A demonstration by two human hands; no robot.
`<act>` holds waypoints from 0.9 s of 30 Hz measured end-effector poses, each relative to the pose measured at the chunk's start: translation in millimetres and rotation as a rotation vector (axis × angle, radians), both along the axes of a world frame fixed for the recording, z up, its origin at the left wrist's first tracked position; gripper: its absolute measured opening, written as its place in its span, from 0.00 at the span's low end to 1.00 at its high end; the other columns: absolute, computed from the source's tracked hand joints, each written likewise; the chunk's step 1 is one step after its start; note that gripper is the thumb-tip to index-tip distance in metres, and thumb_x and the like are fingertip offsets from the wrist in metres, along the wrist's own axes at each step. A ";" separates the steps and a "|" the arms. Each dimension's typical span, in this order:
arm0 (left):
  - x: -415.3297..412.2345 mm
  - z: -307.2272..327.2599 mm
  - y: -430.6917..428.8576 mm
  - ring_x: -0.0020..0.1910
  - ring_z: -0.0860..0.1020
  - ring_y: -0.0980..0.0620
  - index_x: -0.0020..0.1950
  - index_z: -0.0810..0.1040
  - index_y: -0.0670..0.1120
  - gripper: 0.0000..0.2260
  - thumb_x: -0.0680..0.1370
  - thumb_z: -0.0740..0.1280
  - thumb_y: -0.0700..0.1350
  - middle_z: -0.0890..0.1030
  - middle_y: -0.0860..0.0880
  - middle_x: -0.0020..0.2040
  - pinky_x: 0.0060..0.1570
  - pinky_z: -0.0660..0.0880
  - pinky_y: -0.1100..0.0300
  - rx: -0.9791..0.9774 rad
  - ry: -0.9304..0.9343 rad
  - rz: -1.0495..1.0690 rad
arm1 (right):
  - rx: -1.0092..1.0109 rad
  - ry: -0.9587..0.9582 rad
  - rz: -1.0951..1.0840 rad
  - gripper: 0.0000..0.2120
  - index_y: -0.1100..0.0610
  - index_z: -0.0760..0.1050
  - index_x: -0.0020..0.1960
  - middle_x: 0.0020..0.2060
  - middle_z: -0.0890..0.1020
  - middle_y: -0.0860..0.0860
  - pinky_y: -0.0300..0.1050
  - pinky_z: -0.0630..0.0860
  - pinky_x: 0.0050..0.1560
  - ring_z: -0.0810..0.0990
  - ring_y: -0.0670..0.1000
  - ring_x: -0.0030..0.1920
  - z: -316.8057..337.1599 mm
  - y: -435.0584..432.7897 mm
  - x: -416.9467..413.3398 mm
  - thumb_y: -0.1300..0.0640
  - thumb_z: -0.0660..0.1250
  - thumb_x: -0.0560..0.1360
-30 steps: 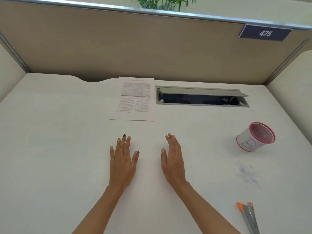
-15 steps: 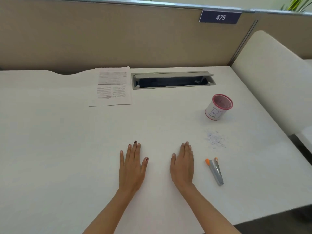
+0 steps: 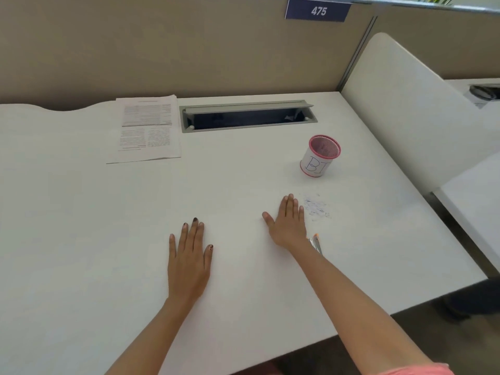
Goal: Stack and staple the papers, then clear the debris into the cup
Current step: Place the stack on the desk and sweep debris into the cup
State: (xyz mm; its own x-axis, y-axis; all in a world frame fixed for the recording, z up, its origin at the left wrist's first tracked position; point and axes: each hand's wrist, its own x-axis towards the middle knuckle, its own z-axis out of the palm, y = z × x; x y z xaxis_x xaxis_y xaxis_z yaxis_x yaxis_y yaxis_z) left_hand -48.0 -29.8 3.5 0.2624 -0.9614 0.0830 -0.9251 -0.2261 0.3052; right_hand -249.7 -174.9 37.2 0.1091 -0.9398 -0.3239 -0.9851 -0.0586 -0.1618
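Note:
A stack of printed papers (image 3: 147, 128) lies flat near the back of the white desk (image 3: 81, 212). To the right stands a white mesh cup (image 3: 319, 156) with a pink rim. A patch of small paper debris (image 3: 316, 206) is scattered in front of the cup. My right hand (image 3: 288, 222) lies flat and empty, its fingers just left of the debris. The grey stapler (image 3: 316, 243) with orange tips is partly hidden behind my right wrist. My left hand (image 3: 189, 261) rests flat on the desk, holding nothing.
An open grey cable tray (image 3: 247, 116) is set into the desk behind the cup. A tan partition (image 3: 189, 50) bounds the back, a white side panel (image 3: 405, 104) the right. The desk's front right edge drops to a dark floor.
My right hand has slid forward and right, up to the debris, and now covers part of the stapler. The left hand stays flat. The view has shifted slightly right.

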 end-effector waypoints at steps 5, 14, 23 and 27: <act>-0.6 -0.7 -0.6 0.77 0.60 0.47 0.77 0.61 0.43 0.27 0.81 0.47 0.53 0.62 0.47 0.78 0.75 0.49 0.46 0.007 -0.022 0.006 | 0.014 0.006 -0.054 0.38 0.64 0.35 0.76 0.77 0.38 0.58 0.51 0.34 0.75 0.37 0.55 0.77 1.4 -20.5 -27.5 0.38 0.43 0.80; -1.9 0.0 -0.5 0.77 0.59 0.46 0.77 0.60 0.43 0.27 0.81 0.46 0.53 0.61 0.47 0.78 0.75 0.52 0.44 0.005 -0.009 0.005 | -0.267 -0.257 -0.351 0.31 0.66 0.43 0.76 0.77 0.47 0.60 0.51 0.41 0.77 0.44 0.58 0.77 8.9 -16.7 -89.1 0.53 0.52 0.82; -2.9 -0.6 -0.7 0.78 0.58 0.47 0.77 0.59 0.43 0.26 0.81 0.46 0.52 0.60 0.48 0.78 0.76 0.48 0.46 0.005 -0.013 0.007 | -0.076 -0.289 -0.623 0.36 0.68 0.40 0.76 0.77 0.41 0.60 0.51 0.36 0.75 0.38 0.56 0.77 -1.8 -14.6 -121.4 0.44 0.48 0.81; -3.0 0.0 -0.4 0.78 0.57 0.48 0.77 0.59 0.43 0.26 0.81 0.46 0.52 0.60 0.48 0.78 0.76 0.48 0.46 0.002 -0.005 0.006 | -0.002 -0.344 -0.483 0.37 0.67 0.38 0.75 0.76 0.40 0.60 0.51 0.35 0.75 0.37 0.56 0.77 1.2 -28.8 -94.9 0.42 0.47 0.81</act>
